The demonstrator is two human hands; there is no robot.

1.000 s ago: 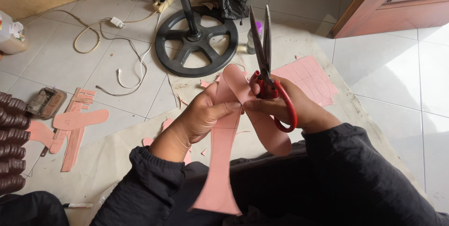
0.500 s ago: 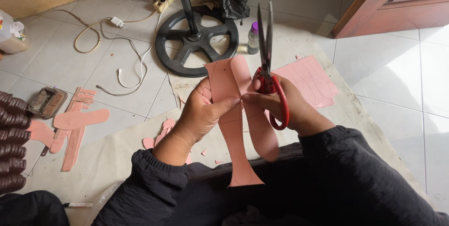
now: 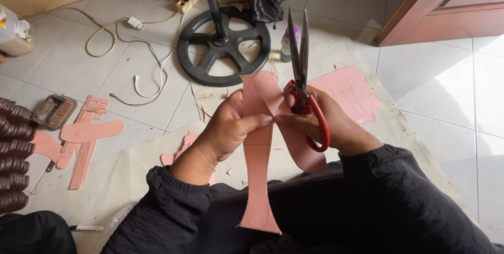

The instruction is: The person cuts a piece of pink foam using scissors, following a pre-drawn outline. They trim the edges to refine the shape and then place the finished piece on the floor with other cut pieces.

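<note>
My left hand (image 3: pixel 231 128) pinches a long pink cut-out piece (image 3: pixel 260 170) of thin sheet material, held upright above my lap. A second pink strip (image 3: pixel 299 149) curls down behind it. My right hand (image 3: pixel 325 120) grips red-handled scissors (image 3: pixel 300 70) whose blades point up and away, almost closed, and its fingers also touch the pink piece where both hands meet.
A pink sheet with drawn lines (image 3: pixel 349 91) lies on brown paper (image 3: pixel 131 170) on the tiled floor. Cut sole shapes and strips (image 3: pixel 84 136) lie to the left beside a dark brush block (image 3: pixel 52 111). A black fan base (image 3: pixel 223 46), cables (image 3: pixel 131 38) and a wooden door (image 3: pixel 446 2) are beyond.
The long pink piece has been turned and straightened between my hands. Its lower end hangs narrower and more upright than before. The scissors stayed raised.
</note>
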